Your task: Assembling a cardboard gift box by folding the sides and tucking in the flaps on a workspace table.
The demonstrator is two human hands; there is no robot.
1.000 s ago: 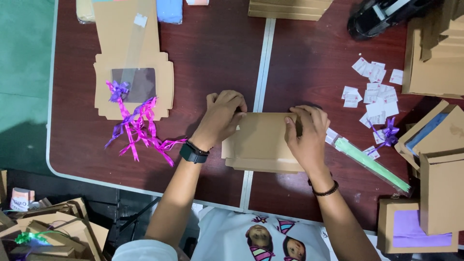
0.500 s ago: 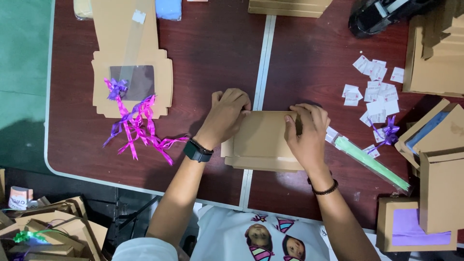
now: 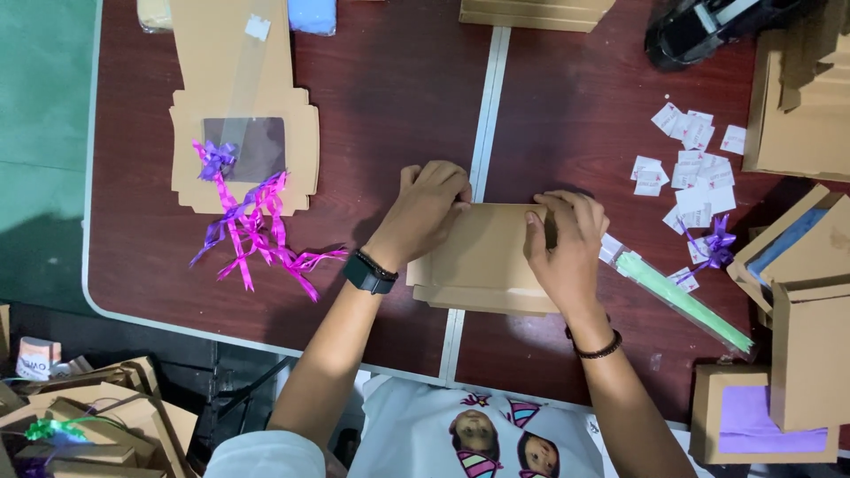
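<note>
A flat brown cardboard box (image 3: 485,261) lies on the dark red table (image 3: 390,97) straight in front of me. My left hand (image 3: 427,205) curls over the box's far left corner, a black watch on its wrist. My right hand (image 3: 567,239) presses on the far right edge, fingers bent over the fold, a black band at its wrist. Both hands grip the cardboard.
Purple and pink ribbons (image 3: 252,235) lie left beside a flat die-cut cardboard sheet with a window (image 3: 243,133). Small white slips (image 3: 691,164), a purple bow (image 3: 715,241) and a green stick in a clear sleeve (image 3: 682,296) lie right. Folded boxes (image 3: 801,354) stack at the right edge.
Both hands stay on the box; my left hand has shifted slightly along the far edge. The view has drifted a little.
</note>
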